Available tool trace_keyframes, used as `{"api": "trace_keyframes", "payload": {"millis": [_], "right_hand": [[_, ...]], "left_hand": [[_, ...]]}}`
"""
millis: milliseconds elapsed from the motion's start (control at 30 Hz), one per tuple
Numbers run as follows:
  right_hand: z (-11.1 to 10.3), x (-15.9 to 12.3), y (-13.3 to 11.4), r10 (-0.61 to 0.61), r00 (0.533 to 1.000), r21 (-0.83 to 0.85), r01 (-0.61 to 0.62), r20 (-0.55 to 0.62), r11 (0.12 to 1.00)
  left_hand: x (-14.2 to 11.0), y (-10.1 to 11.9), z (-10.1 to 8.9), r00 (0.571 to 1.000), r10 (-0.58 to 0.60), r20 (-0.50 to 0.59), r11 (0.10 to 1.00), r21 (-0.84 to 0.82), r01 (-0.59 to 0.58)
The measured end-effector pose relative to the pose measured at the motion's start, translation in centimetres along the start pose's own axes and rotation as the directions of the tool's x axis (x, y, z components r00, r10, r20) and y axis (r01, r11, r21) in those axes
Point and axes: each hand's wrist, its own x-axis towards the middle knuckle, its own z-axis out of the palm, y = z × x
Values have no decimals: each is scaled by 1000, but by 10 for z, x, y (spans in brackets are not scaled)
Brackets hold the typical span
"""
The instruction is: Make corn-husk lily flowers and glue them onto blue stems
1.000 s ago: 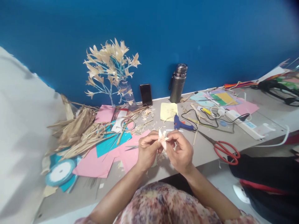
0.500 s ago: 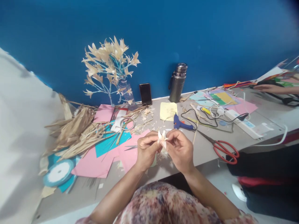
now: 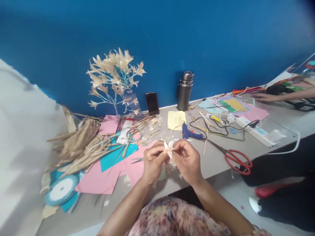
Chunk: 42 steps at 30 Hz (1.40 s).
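Between my fingertips, over the front of the table, is a small cream-white handmade flower [image 3: 169, 149] with pointed petals. My left hand [image 3: 154, 163] pinches it from the left, thumb and forefinger closed. From the other side, the closed fingers of my right hand [image 3: 187, 161] grip its petals. Part of the flower is hidden by my fingers. Just beyond my right hand lies a blue glue gun [image 3: 190, 132]. Red-handled scissors [image 3: 236, 160] rest to the right, near the table's front edge. Left of my left hand, dark blades [image 3: 137, 160] lie on pink paper [image 3: 102, 175].
A glass vase [image 3: 134, 101] of similar flowers [image 3: 115, 70], a phone [image 3: 152, 103] and a thermos [image 3: 185, 91] stand by the blue wall. Dried husks [image 3: 83, 141] and a ribbon spool [image 3: 61, 188] lie left. A power strip [image 3: 256, 131] sits right; another person's hand [image 3: 264, 97] is beyond.
The flower has turned between my fingers, its petals now tipped more upright. My view has shifted slightly. At the far right, the other person's hand has moved left, onto the table.
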Motion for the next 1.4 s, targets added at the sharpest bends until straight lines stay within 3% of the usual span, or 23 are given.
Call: {"api": "trace_keyframes", "payload": {"millis": [167, 433, 667, 1067, 1400], "right_hand": [[-14, 0, -2, -26, 995, -6, 26, 99, 1000], [-25, -5, 1, -181, 954, -149, 220, 238, 964], [-24, -7, -2, -115, 956, -97, 145, 269, 985], [-23, -8, -5, -138, 964, -128, 170, 229, 977], [-26, -8, 0, -114, 963, -89, 139, 244, 986]], "left_hand": [[-2, 1, -4, 999, -11, 45, 999, 39, 9], [-14, -1, -8, 992, -52, 113, 998, 33, 48], [-18, -3, -16, 960, -214, 183, 976, 4, 217], [-23, -2, -10, 991, -80, 107, 996, 50, 75], [-25, -3, -5, 993, -103, 65, 994, -21, 105]]}}
